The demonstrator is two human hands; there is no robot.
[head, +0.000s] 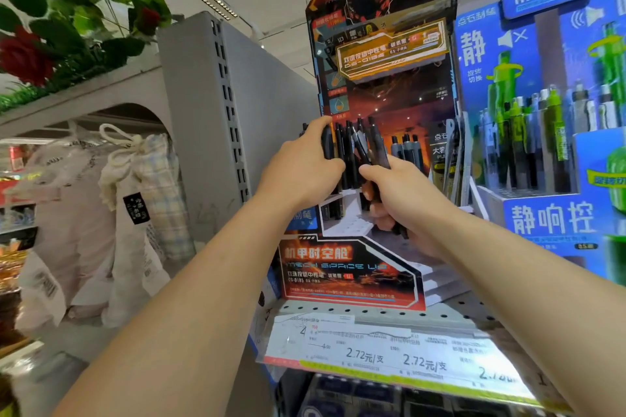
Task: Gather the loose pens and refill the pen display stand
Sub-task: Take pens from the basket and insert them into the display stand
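The left hand (301,169) is reaching up and forward from the lower left, arm nearly straight, back of the hand toward the camera. Its fingers are curling round the left edge of a row of black pens (352,149) standing in the stand (372,85), with the thumb lying low on the near side, so it is gripping those pens at their upper halves. Just to its right, the right hand (403,193) is coming in from the lower right, wrist bent, fingers wrapping a bundle (376,162) of dark pens and holding it tilted, tops leaning left toward the standing row. The bundle's lower ends are poking out below the palm, over the stand's white stepped tray. The two hands are almost touching at the thumbs.

The stand is sitting on a perforated grey shelf (389,311), whose front edge is carrying a strip of price labels (389,352). Far left, red artificial roses (27,54) and green leaves are lying along the top of a white arch, with cloth bags (135,179) hanging beneath. A grey slotted upright (210,105) is standing between them and the stand. To the right, a blue display (548,95) is holding green and grey pens. Overhead, ceiling lights are glowing.
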